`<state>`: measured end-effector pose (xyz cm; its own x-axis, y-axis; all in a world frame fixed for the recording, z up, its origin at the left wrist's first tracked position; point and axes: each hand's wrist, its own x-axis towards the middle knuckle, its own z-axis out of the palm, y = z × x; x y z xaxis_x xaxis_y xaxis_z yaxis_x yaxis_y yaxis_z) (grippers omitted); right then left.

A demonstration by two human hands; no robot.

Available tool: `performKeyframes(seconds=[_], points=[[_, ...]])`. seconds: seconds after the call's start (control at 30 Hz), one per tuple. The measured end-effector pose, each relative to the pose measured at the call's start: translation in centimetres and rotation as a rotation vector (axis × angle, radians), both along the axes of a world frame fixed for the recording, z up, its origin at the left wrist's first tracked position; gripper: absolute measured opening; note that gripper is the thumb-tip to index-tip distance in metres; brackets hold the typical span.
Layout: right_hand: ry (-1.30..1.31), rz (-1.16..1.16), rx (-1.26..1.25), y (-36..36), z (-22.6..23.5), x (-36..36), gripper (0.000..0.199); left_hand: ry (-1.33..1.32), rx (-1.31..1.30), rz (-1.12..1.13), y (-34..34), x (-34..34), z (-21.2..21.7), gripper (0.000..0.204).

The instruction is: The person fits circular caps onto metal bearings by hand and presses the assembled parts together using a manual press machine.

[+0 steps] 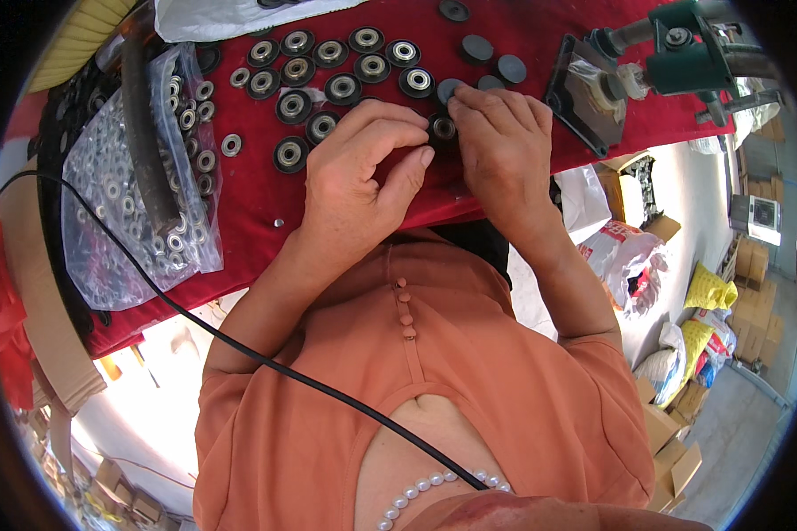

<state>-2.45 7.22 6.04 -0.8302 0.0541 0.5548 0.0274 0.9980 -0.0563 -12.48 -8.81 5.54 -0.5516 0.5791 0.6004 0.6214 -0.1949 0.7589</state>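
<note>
On the red cloth, a small black wheel with a metal bearing (444,128) lies between my hands. My right hand (505,146) is closed at the wheel's right edge, its fingers curled and their tips partly hidden. My left hand (354,173) is at the wheel's left side, with thumb and fingers curved apart and nothing visible between them. Beyond my hands lie several more black wheels with bearings (343,88). Several round dark grey caps (477,49) are scattered beyond my right hand; one grey cap (448,90) lies close to its fingers.
A clear plastic bag of bearings (115,199) lies at the left, with a dark bar (146,133) across it. A green metal hand press (691,57) stands at the right. A black cable (266,361) crosses in front of me. Boxes and sacks (682,354) are at the right.
</note>
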Motion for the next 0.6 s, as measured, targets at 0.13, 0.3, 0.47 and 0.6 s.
performKeyframes(seconds=[0.13, 0.3, 0.47, 0.6], points=[[-0.018, -0.050, 0.062, -1.0, -0.3, 0.8, 0.030, 0.001, 0.011, -0.006, 0.2, -0.1, 0.1, 0.016], [-0.012, -0.031, 0.060, -0.6, -0.3, 0.9, 0.032, 0.015, 0.010, 0.014, 0.3, 0.0, -0.1, 0.015], [-0.008, 0.037, -0.106, 2.5, 0.4, 1.9, 0.035, 0.255, -0.262, 0.043, 0.1, 0.2, 0.4, 0.035], [0.060, -0.150, -0.191, 2.8, -0.5, 3.1, 0.039, 0.491, -0.518, 0.100, 1.0, 1.2, -0.1, 0.067]])
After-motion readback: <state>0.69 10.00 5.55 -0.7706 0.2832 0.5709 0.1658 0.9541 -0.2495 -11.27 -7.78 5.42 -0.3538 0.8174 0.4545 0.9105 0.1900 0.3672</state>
